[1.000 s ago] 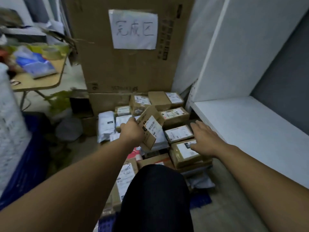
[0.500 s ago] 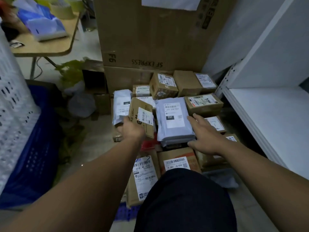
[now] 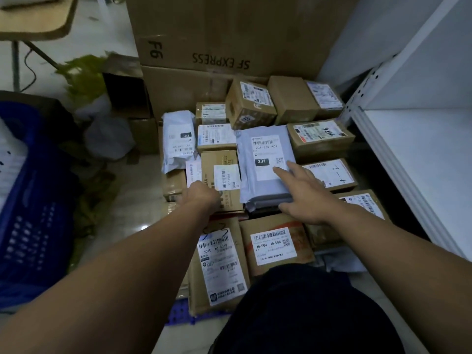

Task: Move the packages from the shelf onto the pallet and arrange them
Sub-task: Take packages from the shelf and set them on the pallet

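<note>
Left hand [image 3: 201,198] is curled at the near left corner of a flat brown box [image 3: 215,162], knuckles up and fingertips hidden under the edge. It grips the box, which lies flat on top of the pile. Right hand [image 3: 306,198] is spread flat: its fingers [image 3: 281,172] press on the label of a grey mailer [image 3: 263,187], and the thumb lies along the mailer's near edge. Box and mailer lie side by side and touching, the box on the left.

The packages cover the blue pallet [image 3: 180,311], of which only a near corner shows, under a long brown parcel [image 3: 219,267]. A white bag [image 3: 178,139] lies at the pile's left edge, just beside the box. Small boxes sit in rows behind and to the right, labels up. One marked J6-S04 [image 3: 275,246] lies just in front of the right hand.

The pile backs onto a big carton [image 3: 217,34] with SF EXPRESS printed upside down. The white shelf [image 3: 421,162] runs along the right. A blue crate [image 3: 33,200] stands on the floor to the left, well apart from the pile. A dark-clad knee [image 3: 306,315] fills the bottom of the view.
</note>
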